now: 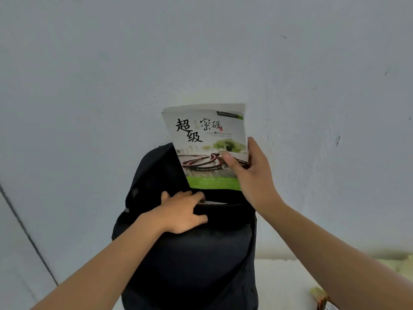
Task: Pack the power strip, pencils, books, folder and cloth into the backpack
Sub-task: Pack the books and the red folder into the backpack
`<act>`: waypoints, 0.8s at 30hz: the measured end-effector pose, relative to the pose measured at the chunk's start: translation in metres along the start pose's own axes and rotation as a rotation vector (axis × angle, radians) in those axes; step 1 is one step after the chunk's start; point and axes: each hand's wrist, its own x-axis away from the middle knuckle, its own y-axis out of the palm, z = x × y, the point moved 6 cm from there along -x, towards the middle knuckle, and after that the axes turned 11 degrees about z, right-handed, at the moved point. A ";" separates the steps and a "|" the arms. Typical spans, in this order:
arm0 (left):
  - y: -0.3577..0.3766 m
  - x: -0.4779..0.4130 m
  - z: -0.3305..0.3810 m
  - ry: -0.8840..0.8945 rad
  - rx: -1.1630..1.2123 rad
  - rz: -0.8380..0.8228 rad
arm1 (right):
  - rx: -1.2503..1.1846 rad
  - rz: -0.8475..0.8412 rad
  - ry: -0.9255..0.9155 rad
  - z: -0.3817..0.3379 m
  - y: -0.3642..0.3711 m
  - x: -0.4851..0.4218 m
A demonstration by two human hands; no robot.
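Book (207,142) upright at frame centre, long axis vertical, white-green cover, bottom edge entering black backpack (196,253). Right hand (250,173) grip pinches book's right edge; left hand (185,211) grip clutches backpack's opening rim.

Both bare arms reach forward, left hand (182,211) curled in a grip, right hand (250,173) pinching, thumb in front.

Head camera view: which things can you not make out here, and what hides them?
- Inside of the black fabric backpack: dark, and covered by the left hand; only a pale edge shows.
- White and green paperback book: lower right corner behind the right hand.
- Yellowish object at bottom right: cut by the frame edge, blurred.
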 end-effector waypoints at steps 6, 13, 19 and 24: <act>0.000 0.023 -0.001 0.031 0.081 0.063 | 0.340 -0.109 -0.161 0.014 0.012 0.000; -0.003 0.034 -0.004 -0.035 0.228 0.198 | 0.484 -0.307 0.035 0.043 0.033 0.014; 0.001 0.039 -0.014 -0.066 0.317 0.175 | 0.137 -0.244 0.552 0.076 0.024 0.038; 0.002 0.040 -0.015 -0.055 0.345 0.202 | 0.390 -0.166 0.255 0.059 0.013 0.034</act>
